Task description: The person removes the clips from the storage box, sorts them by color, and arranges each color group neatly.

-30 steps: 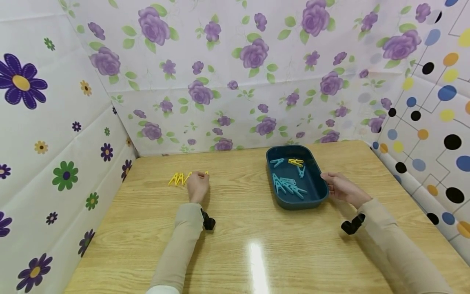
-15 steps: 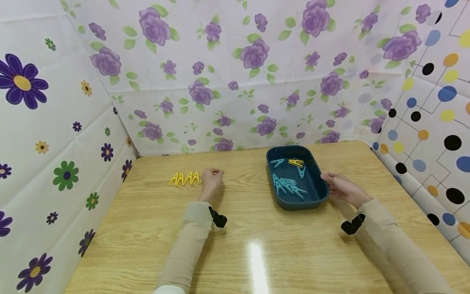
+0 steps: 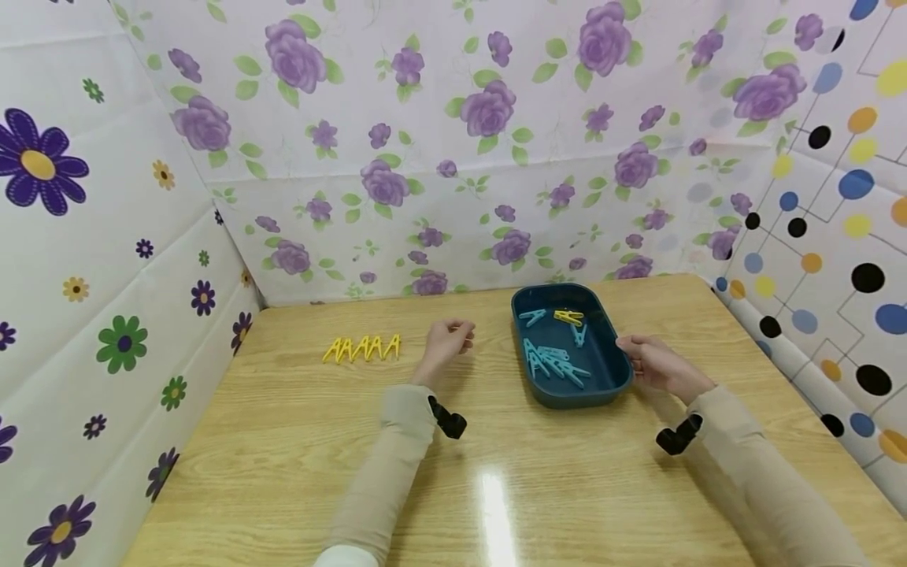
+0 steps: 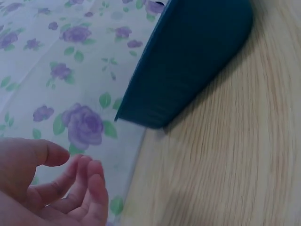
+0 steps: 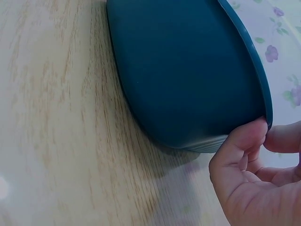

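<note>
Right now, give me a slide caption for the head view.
Right hand holds a blue tray of clothespins; empty left hand hovers beside yellow clothespins.

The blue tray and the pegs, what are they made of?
The tray looks like matte moulded plastic: smooth, evenly dark teal, with rounded corners. The pegs, yellow on the table and blue in the tray, seem plastic too, going by their bright uniform colours.
</note>
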Demonstrator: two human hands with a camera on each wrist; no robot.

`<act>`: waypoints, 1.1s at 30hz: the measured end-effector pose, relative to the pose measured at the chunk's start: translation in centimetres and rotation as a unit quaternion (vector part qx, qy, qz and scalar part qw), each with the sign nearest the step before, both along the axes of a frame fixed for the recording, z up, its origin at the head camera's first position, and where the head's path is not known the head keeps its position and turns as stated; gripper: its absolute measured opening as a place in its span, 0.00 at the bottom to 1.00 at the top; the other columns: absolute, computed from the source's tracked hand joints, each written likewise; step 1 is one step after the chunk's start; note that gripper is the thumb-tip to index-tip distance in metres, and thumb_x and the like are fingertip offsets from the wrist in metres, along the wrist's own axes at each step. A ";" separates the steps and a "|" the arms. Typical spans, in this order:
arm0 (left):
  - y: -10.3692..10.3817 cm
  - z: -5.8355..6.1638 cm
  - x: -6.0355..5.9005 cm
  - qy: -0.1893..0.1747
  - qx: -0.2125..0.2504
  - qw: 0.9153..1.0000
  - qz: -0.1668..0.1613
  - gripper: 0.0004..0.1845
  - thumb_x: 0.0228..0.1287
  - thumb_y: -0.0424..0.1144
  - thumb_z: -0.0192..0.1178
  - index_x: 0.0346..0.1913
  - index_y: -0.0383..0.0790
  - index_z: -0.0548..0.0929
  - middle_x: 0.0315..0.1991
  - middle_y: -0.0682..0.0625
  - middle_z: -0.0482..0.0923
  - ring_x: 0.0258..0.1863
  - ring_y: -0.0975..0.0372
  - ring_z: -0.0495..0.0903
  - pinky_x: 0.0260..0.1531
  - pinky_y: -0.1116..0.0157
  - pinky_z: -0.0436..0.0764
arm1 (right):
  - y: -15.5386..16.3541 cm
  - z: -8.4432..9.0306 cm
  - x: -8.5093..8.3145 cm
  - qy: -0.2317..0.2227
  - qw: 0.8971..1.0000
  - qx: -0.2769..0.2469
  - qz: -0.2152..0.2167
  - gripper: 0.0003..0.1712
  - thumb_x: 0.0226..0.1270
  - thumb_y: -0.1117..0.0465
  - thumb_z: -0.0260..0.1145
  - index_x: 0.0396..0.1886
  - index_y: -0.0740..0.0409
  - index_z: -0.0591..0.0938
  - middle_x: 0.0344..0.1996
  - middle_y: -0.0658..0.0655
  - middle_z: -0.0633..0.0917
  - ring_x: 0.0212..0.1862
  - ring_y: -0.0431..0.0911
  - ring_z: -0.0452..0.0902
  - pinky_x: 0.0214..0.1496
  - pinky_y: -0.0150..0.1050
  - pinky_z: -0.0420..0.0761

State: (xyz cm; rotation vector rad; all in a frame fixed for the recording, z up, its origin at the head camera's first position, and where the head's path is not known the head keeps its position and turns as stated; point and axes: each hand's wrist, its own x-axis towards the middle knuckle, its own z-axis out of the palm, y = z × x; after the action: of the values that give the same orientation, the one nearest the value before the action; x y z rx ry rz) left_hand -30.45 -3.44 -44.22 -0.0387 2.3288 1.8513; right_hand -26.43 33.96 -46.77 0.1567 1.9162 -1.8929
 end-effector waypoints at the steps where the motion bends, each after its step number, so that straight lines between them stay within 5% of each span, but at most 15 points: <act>1: 0.5 0.1 0.0 0.004 0.011 1.000 0.002 0.16 0.73 0.40 0.53 0.53 0.31 0.81 0.45 0.35 0.81 0.33 0.59 0.84 0.47 0.57 0.83 | 0.0 0.0 0.0 -0.002 1.000 0.001 -0.002 0.12 0.77 0.51 0.51 0.49 0.54 0.70 0.26 0.42 0.77 0.27 0.34 0.73 0.35 0.31 0.76; 8: 3.2 0.7 -0.2 -0.003 0.078 0.997 -0.008 0.14 0.72 0.37 0.53 0.51 0.32 0.83 0.42 0.36 0.83 0.34 0.59 0.85 0.39 0.68 0.84 | -0.2 0.0 0.1 -0.003 1.000 0.010 0.003 0.18 0.78 0.52 0.49 0.57 0.58 0.67 0.29 0.42 0.79 0.28 0.34 0.74 0.36 0.31 0.76; 13: 4.9 1.6 -0.5 -0.021 0.121 0.992 -0.023 0.13 0.72 0.36 0.53 0.50 0.30 0.82 0.40 0.39 0.84 0.35 0.60 0.85 0.44 0.64 0.84 | -0.1 0.0 0.1 0.000 1.000 0.017 0.002 0.23 0.78 0.51 0.49 0.61 0.61 0.63 0.28 0.42 0.78 0.28 0.34 0.73 0.35 0.30 0.75; 19: 7.9 2.9 -0.8 -0.045 0.111 0.992 -0.044 0.16 0.74 0.37 0.51 0.54 0.30 0.81 0.51 0.35 0.81 0.47 0.54 0.84 0.56 0.57 0.79 | 0.0 0.1 0.0 -0.002 1.000 0.005 0.000 0.19 0.78 0.51 0.49 0.57 0.59 0.66 0.27 0.42 0.77 0.27 0.34 0.72 0.34 0.31 0.74; 33: 11.3 3.1 -2.0 -0.094 0.067 0.991 -0.066 0.18 0.76 0.35 0.45 0.61 0.30 0.75 0.57 0.35 0.77 0.53 0.52 0.82 0.55 0.61 0.79 | 0.2 -0.1 0.0 0.000 1.000 -0.013 0.004 0.19 0.77 0.51 0.51 0.56 0.61 0.67 0.27 0.44 0.79 0.27 0.35 0.75 0.34 0.31 0.77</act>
State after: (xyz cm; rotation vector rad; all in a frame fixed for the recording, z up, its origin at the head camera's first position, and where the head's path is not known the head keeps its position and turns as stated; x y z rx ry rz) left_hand -32.41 7.91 -41.11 -0.0396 2.0273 1.8474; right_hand -26.42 34.20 -46.89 0.1405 1.8886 -1.9134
